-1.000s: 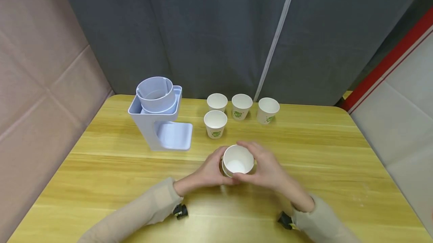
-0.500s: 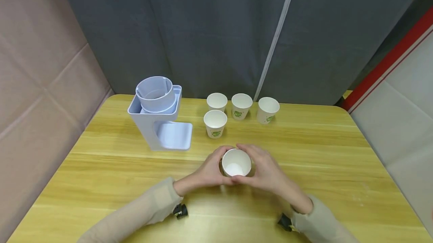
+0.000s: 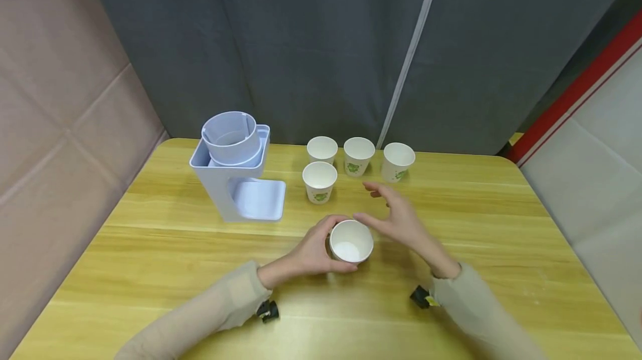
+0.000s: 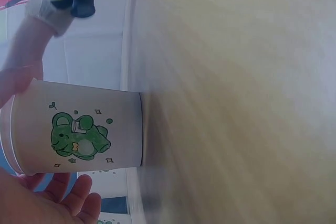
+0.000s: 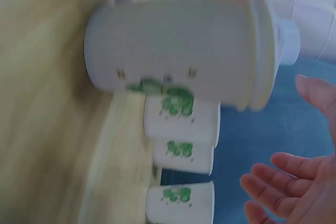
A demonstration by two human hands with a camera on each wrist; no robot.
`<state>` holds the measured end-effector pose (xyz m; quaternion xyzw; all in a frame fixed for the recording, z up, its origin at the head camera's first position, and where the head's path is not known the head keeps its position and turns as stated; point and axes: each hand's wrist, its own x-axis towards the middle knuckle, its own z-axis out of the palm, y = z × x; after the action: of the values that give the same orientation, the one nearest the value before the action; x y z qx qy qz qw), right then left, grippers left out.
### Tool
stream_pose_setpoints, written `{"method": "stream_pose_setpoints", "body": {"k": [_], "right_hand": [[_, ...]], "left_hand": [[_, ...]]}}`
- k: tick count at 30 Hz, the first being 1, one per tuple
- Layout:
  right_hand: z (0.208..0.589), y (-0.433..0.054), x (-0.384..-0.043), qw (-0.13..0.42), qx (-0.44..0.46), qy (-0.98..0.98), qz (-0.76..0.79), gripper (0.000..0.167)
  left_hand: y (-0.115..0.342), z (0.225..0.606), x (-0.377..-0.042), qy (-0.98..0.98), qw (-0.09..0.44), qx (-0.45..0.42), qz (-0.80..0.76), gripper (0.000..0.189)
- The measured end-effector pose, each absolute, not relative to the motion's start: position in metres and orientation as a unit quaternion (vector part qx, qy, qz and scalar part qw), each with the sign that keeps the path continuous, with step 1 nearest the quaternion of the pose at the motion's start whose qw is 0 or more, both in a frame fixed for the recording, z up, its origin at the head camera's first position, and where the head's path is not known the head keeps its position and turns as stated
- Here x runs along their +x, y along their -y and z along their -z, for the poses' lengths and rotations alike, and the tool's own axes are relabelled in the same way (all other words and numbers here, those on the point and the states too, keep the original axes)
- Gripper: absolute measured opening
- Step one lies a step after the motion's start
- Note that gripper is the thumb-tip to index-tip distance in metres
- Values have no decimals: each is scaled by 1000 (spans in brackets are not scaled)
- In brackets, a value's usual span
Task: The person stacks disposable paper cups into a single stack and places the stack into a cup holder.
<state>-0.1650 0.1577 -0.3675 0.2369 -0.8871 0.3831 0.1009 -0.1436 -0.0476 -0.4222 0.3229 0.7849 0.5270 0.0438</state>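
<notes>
My left hand (image 3: pixel 318 248) grips nested paper cups (image 3: pixel 351 243) from the left side, thumb and fingers curved around them. They stand upright on the table; a doubled rim shows in the right wrist view, and a green cartoon animal marks the side in the left wrist view. My right hand (image 3: pixel 401 220) is apart from the cups, up and to their right, with fingers extended and nothing in them. Beyond it stand more paper cups: a front one (image 3: pixel 319 181), and behind it a left (image 3: pixel 322 149), a middle (image 3: pixel 358 156) and a right one (image 3: pixel 398 162).
A pale blue plastic dispenser (image 3: pixel 225 193) with a round container (image 3: pixel 230 140) in its top and a flat base (image 3: pixel 259 201) stands at the back left of the wooden table (image 3: pixel 476 248). A grey curtain (image 3: pixel 301 42) hangs behind the table.
The upper cup has sunk slightly into the lower one. My right hand has let go of the cups and moved up and right, while the left hand stays around them.
</notes>
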Motion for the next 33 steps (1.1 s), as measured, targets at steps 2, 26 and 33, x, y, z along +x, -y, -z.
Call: {"method": "stream_pose_setpoints", "body": {"k": [2,26,33], "right_hand": [[368,-159,-176,105,238,885,-386,62],[374,-160,-233,118,251,883,-380,66],[374,-153,-243,99,254,886,-375,68]], "left_hand": [[47,422,-144,-788,45,321,-523,77],[46,424,-145,-793,46,318,-518,77],[47,422,-145,-794,47,315,-518,77]]}}
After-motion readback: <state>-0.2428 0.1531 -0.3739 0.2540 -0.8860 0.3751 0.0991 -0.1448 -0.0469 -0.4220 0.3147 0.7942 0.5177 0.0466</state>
